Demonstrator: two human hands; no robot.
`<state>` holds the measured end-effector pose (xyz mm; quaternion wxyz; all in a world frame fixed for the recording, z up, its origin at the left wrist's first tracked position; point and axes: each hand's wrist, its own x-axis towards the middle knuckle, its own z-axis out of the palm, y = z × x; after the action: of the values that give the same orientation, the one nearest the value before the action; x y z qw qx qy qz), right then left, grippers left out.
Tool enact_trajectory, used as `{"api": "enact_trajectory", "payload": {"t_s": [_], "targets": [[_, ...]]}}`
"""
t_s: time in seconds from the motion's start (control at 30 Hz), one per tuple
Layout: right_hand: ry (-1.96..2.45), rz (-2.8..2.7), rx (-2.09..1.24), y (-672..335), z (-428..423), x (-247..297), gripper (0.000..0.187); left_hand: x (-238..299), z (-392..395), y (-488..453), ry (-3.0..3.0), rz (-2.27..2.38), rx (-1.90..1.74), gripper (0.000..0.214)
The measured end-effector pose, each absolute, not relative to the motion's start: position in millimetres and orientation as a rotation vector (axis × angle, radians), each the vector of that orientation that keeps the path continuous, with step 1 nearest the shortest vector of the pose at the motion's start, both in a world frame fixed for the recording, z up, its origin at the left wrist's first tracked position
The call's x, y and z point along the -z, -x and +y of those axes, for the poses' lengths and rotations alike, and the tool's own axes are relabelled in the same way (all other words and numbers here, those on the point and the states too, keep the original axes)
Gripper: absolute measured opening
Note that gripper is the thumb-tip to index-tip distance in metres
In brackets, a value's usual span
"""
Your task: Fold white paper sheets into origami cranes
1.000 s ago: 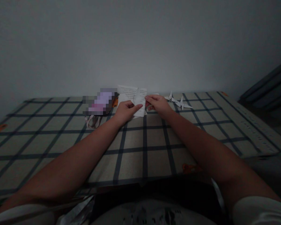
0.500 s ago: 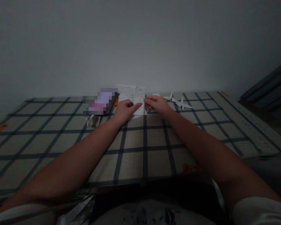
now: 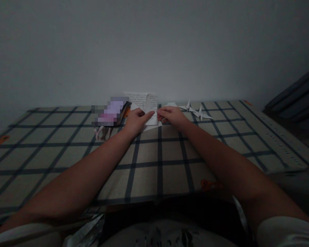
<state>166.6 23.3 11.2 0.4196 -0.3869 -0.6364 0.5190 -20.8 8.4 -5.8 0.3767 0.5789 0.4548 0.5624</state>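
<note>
A printed sheet of paper [image 3: 151, 100], partly folded over along its right side, is held up slightly above the table between both hands. My left hand [image 3: 137, 120] grips its lower left part, with the thumb laid across the front toward the right edge. My right hand [image 3: 172, 116] pinches the sheet's right edge between thumb and fingers. Another pale piece of paper [image 3: 154, 127] shows beneath the lower edge. Two folded paper cranes [image 3: 201, 114] lie to the right of my right hand.
A purple and pink pouch-like item [image 3: 110, 113], blurred out in part, lies left of my hands with a pale strap [image 3: 103, 133]. Behind my right hand is a small white paper [image 3: 171, 104]. A checked cloth [image 3: 146, 171] covers the table, and a wall [image 3: 154, 44] stands behind it.
The printed sheet has shifted a little to the left, and both hands have moved slightly left with it. The cranes and pouch-like item have stayed in place.
</note>
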Motion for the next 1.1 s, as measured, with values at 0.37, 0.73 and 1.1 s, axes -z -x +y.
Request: {"api": "enact_trajectory", "payload": {"t_s": [0.37,0.73,1.1], "targets": [[0.958,-1.678,-1.288,-165.8,23.3,-9.1,0.016,2.3,5.3,17.0,-1.388,1.079,-1.462,0.043],[0.981,-1.791,-1.212,-167.9,16.2,-18.2,0.015,-7.9,-4.0,12.0,-1.330,1.073,-1.491,0.040],[0.973,-1.865,-1.229,-168.2,14.3,-18.9,0.015,0.2,4.7,15.5,-1.352,1.101,-1.584,0.045]]}}
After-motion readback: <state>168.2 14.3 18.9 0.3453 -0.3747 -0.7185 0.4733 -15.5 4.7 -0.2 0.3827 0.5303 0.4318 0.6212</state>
